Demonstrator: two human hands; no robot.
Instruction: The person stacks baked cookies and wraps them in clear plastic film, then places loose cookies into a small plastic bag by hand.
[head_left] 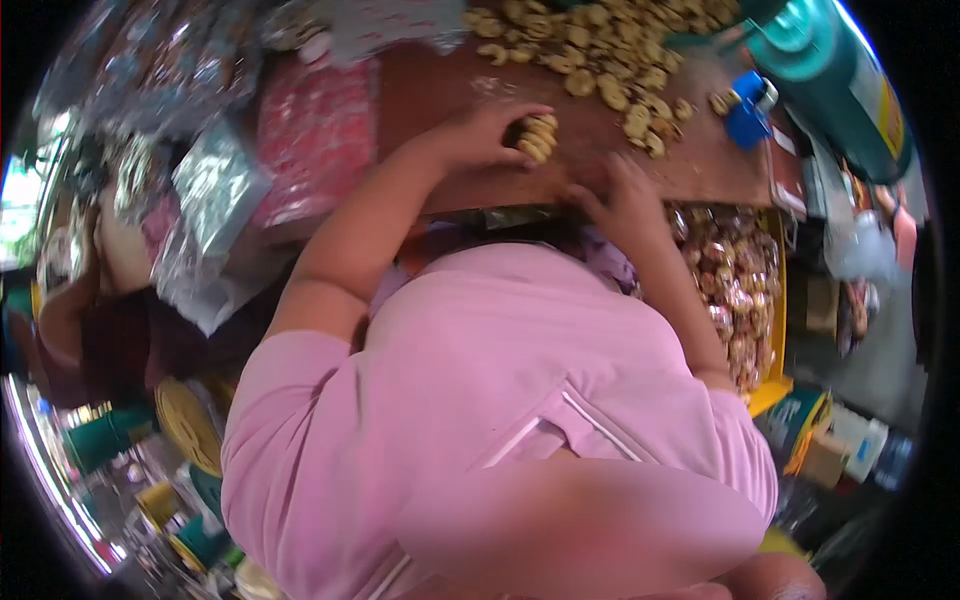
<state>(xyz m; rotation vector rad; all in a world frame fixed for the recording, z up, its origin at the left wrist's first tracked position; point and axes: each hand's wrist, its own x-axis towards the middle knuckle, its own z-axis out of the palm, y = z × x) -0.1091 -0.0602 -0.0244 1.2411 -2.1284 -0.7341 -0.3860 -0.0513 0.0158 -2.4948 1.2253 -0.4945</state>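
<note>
A short stack of yellowish round biscuits (538, 138) is held in my left hand (480, 138), its thumb and fingers curled round it above the brown table (430, 90). My right hand (625, 198) is at the table's front edge, with thumb and fingers apart and nothing visible between them. Beyond both hands, a loose heap of similar ring-like biscuits (610, 50) spreads over the back of the table. Its nearest pieces lie just past my right hand.
Pink-and-clear plastic packs (318, 130) and bagged goods (150, 60) lie at left. A blue object (748, 110) and large green container (835, 80) stand at right. Wrapped packs fill a yellow crate (770, 395) beside my right arm. Another person's arm (65, 310) is at far left.
</note>
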